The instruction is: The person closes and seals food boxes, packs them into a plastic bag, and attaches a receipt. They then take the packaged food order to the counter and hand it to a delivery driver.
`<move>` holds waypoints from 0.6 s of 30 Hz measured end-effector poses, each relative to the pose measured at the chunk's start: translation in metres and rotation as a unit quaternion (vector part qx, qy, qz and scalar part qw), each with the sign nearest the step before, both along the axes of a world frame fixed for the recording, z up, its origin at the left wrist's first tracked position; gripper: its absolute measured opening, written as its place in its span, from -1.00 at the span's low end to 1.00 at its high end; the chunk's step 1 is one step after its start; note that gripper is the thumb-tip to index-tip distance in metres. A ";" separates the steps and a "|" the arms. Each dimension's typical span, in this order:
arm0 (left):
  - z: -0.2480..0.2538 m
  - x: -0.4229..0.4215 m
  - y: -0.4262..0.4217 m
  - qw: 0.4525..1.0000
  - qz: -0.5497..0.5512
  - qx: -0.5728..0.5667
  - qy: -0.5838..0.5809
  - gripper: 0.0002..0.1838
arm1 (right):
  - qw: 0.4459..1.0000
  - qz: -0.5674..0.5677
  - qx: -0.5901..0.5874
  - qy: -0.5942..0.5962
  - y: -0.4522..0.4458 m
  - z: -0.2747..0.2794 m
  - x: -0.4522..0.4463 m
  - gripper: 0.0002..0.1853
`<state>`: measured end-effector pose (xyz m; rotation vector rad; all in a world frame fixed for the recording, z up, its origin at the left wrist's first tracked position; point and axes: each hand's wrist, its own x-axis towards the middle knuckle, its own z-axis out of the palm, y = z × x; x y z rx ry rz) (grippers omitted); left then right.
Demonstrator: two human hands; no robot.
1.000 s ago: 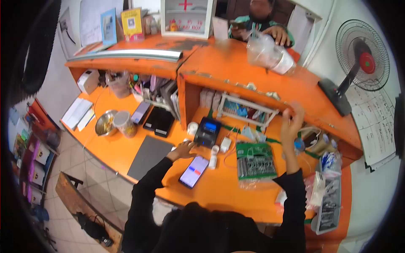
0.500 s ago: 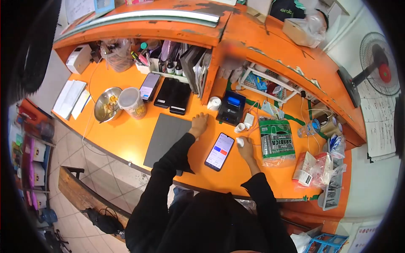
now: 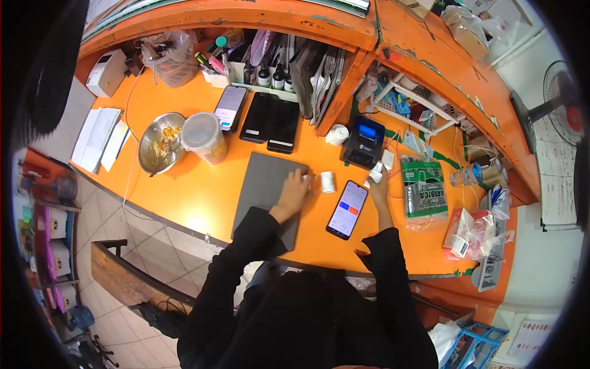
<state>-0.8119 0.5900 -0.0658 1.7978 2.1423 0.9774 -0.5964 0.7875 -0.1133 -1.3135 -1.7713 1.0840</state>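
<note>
My left hand (image 3: 292,195) is over the right edge of the grey laptop (image 3: 263,198), fingers loosely curled and apart, with nothing visible in its grip. Just right of its fingertips, a small white paper roll (image 3: 327,181) rests on the orange desk. My right hand (image 3: 380,189) has its fingers closed round a small white roll-like piece (image 3: 373,178), partly hidden, in front of the black receipt printer (image 3: 364,142). Between my hands lies a smartphone (image 3: 347,210), face up with its screen lit.
Behind the laptop are two black devices (image 3: 270,120) and another phone (image 3: 230,108). At left stand a metal bowl (image 3: 147,161) and a lidded plastic tub (image 3: 204,138). A green packet (image 3: 424,187) and a plastic-wrapped red box (image 3: 467,232) lie at right. Another paper roll (image 3: 336,134) sits beside the printer.
The view has shifted. My left hand has moved back over the laptop, its fingers now curled. A white roll has appeared on the desk beside it. My right hand has moved toward the printer.
</note>
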 end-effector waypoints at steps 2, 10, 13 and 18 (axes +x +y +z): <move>-0.017 0.010 -0.002 0.997 -0.003 -0.012 0.079 -0.51 | 0.997 -0.034 0.065 -0.007 -0.004 -0.011 0.003 -0.42; -0.025 0.051 0.048 0.994 0.001 0.113 0.002 -0.52 | 0.998 -0.043 0.045 0.025 -0.064 0.015 0.034 -0.71; -0.037 0.067 0.064 0.998 -0.004 0.046 0.032 -0.49 | 0.997 -0.041 -0.006 0.063 -0.096 0.026 0.045 -0.74; -0.032 0.073 0.077 1.000 0.008 0.001 0.029 -0.59 | 0.991 -0.057 -0.040 0.118 -0.129 0.038 0.069 -0.74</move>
